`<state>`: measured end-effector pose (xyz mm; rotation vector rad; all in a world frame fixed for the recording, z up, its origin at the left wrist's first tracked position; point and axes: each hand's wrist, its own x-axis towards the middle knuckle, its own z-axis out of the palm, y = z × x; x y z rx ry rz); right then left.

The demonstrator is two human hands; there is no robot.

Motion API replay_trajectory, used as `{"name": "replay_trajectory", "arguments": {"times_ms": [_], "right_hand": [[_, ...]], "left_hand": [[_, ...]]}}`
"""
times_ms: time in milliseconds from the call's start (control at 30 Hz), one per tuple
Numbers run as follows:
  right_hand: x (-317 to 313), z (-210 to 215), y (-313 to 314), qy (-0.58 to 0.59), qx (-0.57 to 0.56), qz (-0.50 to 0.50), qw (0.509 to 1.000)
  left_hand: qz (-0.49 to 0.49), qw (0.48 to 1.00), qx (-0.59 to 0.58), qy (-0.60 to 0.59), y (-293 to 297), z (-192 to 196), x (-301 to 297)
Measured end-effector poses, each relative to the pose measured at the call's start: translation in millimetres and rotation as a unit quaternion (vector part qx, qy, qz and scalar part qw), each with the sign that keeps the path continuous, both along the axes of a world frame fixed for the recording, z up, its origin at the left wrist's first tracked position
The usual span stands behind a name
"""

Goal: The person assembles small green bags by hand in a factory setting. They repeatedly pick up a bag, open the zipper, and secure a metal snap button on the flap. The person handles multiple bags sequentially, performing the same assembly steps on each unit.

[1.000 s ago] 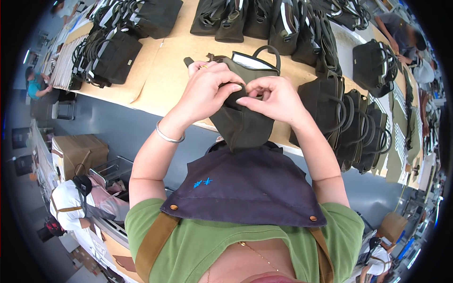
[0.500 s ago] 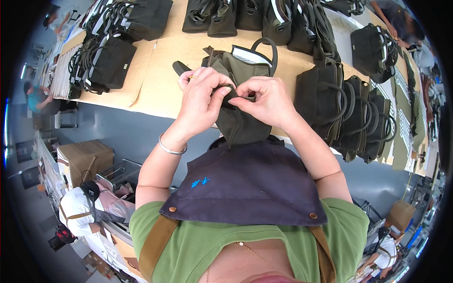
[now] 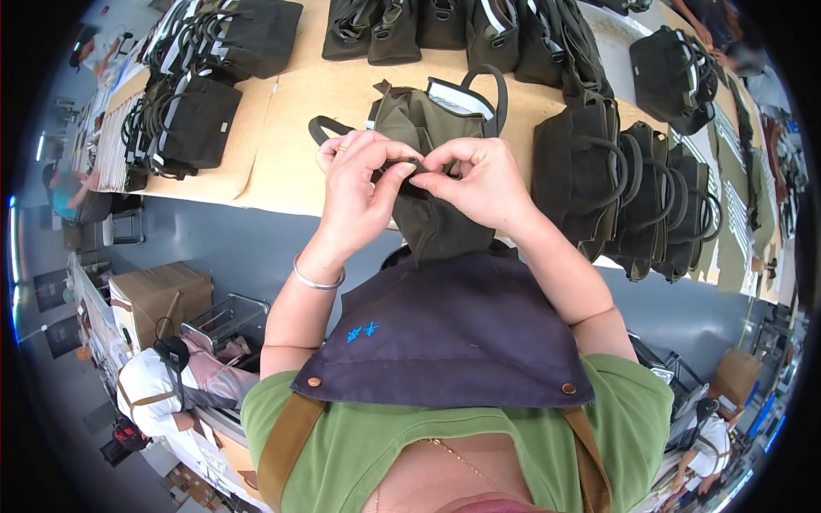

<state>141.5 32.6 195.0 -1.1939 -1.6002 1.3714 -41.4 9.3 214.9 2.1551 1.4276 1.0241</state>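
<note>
An olive green canvas bag lies on the tan worktable, hanging over its near edge toward my apron. Its dark handles curve up behind it. My left hand and my right hand meet over the bag's top edge. Both pinch a small dark part of the bag between thumb and fingers. A silver bangle sits on my left wrist.
Rows of dark finished bags stand at the right, along the far edge and at the left. Cardboard boxes and a wire rack stand on the floor to the left. Other people work at the picture's edges.
My hands have stayed on the bag's top edge while working the small part; the view has shifted, with the bag and hands lower in the picture than before.
</note>
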Motion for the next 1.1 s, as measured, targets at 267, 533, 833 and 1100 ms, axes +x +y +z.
{"name": "replay_trajectory", "arguments": {"times_ms": [267,533,833,1100], "right_hand": [[-2,-5,-7,0.053,0.016,-0.02,0.998],[0,-13,-4,0.059,0.027,-0.026,0.998],[-3,4,-9,-0.026,0.077,-0.041,0.996],[8,22,1,-0.11,0.052,0.019,0.992]], "left_hand": [[-0.034,0.997,-0.059,-0.028,2,6,-4],[-0.054,0.995,-0.086,-0.024,8,9,-8],[-0.007,0.997,-0.046,-0.068,0,-5,2],[-0.036,0.998,-0.039,-0.04,11,-1,-6]]}}
